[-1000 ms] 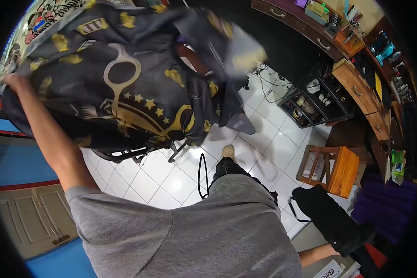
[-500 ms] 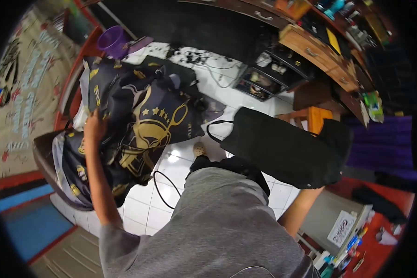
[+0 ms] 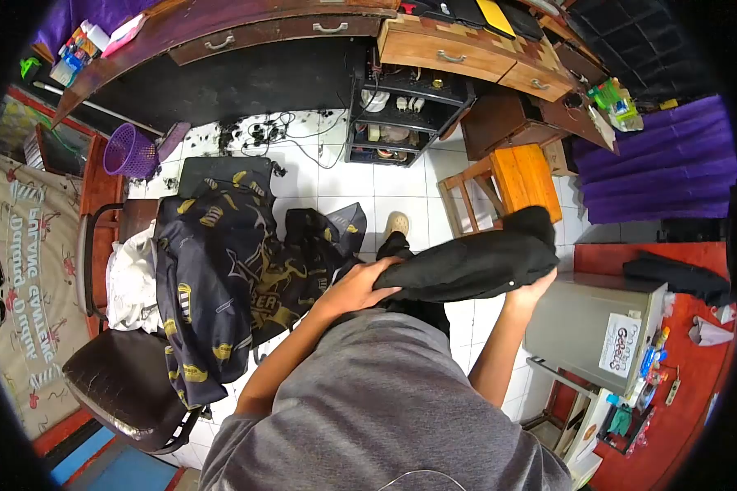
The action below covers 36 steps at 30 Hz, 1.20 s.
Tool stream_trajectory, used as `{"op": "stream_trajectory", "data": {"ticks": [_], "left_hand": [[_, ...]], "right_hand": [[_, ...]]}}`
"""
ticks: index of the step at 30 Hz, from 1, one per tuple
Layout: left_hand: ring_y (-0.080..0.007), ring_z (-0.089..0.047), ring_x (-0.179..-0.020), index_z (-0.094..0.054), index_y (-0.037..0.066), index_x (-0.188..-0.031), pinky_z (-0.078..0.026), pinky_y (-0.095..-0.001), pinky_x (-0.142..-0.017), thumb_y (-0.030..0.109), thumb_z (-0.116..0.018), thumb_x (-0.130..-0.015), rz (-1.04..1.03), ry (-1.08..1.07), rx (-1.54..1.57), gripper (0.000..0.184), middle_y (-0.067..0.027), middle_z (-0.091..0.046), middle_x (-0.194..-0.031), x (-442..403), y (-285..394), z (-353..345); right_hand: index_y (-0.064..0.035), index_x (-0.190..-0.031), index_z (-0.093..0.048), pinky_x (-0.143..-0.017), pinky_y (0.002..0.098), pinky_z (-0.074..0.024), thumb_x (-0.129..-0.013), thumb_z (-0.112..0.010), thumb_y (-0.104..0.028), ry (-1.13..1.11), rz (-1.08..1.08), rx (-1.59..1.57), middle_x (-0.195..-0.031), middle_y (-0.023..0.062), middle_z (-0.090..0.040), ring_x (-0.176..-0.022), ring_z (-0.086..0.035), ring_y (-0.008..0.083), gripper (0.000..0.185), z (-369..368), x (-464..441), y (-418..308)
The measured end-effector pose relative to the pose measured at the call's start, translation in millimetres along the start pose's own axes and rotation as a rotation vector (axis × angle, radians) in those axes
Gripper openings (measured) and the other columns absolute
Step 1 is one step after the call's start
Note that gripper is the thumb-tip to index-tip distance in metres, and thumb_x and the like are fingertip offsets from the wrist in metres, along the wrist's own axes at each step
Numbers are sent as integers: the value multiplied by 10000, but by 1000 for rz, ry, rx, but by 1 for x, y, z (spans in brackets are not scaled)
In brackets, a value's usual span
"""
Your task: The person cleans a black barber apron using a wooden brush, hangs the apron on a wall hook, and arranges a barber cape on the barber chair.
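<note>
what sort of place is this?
Probably a barbershop or hair salon: dark tufts that look like hair clippings on the white tiled floor, and a dark, gold-patterned cloth, like a haircutting cape, draped over a padded chair.

Black cloth (image 3: 467, 266), apparently folded, held aloft, slanting upward rightward.

Right fingers (image 3: 540, 285) partly hidden by black cloth (image 3: 465, 266).

There are two in all of hands, one left hand (image 3: 357, 290) and one right hand (image 3: 535, 288); one black cloth (image 3: 467, 268); one patterned cape (image 3: 211, 274); one purple basket (image 3: 131, 154); one wooden stool (image 3: 529, 184); one pale clog (image 3: 396, 222); two light-wood drawers (image 3: 418, 51); four metal drawer handles (image 3: 330, 29).
</note>
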<state>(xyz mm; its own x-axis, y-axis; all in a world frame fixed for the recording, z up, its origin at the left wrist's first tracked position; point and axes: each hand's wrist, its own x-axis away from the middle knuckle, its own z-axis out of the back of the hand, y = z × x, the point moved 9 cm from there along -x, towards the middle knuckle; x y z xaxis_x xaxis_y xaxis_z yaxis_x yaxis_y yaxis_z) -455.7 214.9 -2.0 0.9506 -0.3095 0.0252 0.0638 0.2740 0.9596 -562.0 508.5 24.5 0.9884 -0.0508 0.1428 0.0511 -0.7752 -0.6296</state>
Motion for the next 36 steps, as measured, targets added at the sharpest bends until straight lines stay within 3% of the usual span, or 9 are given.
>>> {"op": "stream_trajectory", "data": {"ticks": [9, 12, 17, 19, 21, 26, 28, 33, 36], "left_hand": [[-407, -583, -941, -539, 8, -1123, -487, -425, -789, 57, -717, -669, 318, 263, -220, 491, -212, -605, -1035, -90, -23, 26], [-409, -570, -949, -529, 7, -1133, -479, -430, -801, 32, -694, -654, 359, 237, -258, 507, -206, -590, -1043, -131, -7, 11], [-409, -554, -962, -507, -11, -1157, -479, -414, -823, -20, -637, -649, 365, 541, -188, 524, -222, -561, -1089, -166, 1, 15], [-125, -555, -875, -500, -22, -1158, -455, -267, -737, 47, -650, -793, 510, 890, 291, 401, -83, -583, -946, -147, -16, 32], [-50, -471, -860, -483, -11, -1185, -415, -209, -721, 141, -646, -865, 396, 898, 612, 391, -20, -556, -918, -137, -25, 31], [-242, -499, -1157, -203, -18, -1427, -420, -312, -943, 298, -740, -785, 593, 1066, 727, 895, -177, -470, -1321, -30, -75, 20], [-233, -512, -1133, -303, -31, -1368, -425, -324, -927, 356, -812, -688, 820, 1328, 572, 934, -173, -510, -1265, 55, -126, 12], [-228, -575, -974, -441, -18, -1208, -497, -323, -722, 341, -869, -607, 1091, 1986, 906, 821, -143, -571, -1151, 256, -211, -29], [-315, -451, -1203, -205, -40, -1357, -401, -466, -957, 379, -882, -569, 1217, 2117, 944, 1120, -156, -379, -1376, 322, -226, -26]], "right_hand": [[9, -1199, -478, -892, 366, -445, -773, -625, -201, 561, -450, 938, -1090, 127, -562, -1019, -551, 269, 497, 191, -173, 91], [51, -1359, -306, -961, 327, -373, -771, -659, -114, 111, -296, 1363, -1280, 181, -474, -1159, -464, 266, 705, 137, -254, 100], [-64, -1438, -226, -1085, 333, -237, -650, -719, -10, -1202, -789, 1125, -1436, 154, -332, -1333, -297, 239, 931, -20, -206, 180], [-63, -1429, -263, -1064, 333, -280, -638, -738, -42, -1584, -811, 1029, -1384, 161, -412, -1287, -373, 226, 923, -52, -148, 199], [17, -1256, -486, -852, 321, -470, -661, -745, -99, -1418, -753, 1070, -1024, 140, -648, -954, -612, 191, 659, -50, -140, 232], [77, -926, -617, -730, 303, -478, -696, -565, -123, -1108, -811, 1174, -855, 94, -661, -772, -604, 177, 310, -22, -160, 267], [54, -800, -605, -657, 305, -458, -676, -570, -124, -923, -854, 1287, -738, 44, -610, -668, -545, 163, 220, -19, -168, 250], [74, -920, -538, -788, 344, -433, -607, -624, -215, -811, -867, 1599, -927, 157, -568, -848, -537, 269, 435, 11, -158, 221], [77, -927, -530, -796, 338, -428, -609, -621, -228, -640, -900, 1488, -905, 150, -561, -857, -530, 267, 450, 10, -111, 217]]}}
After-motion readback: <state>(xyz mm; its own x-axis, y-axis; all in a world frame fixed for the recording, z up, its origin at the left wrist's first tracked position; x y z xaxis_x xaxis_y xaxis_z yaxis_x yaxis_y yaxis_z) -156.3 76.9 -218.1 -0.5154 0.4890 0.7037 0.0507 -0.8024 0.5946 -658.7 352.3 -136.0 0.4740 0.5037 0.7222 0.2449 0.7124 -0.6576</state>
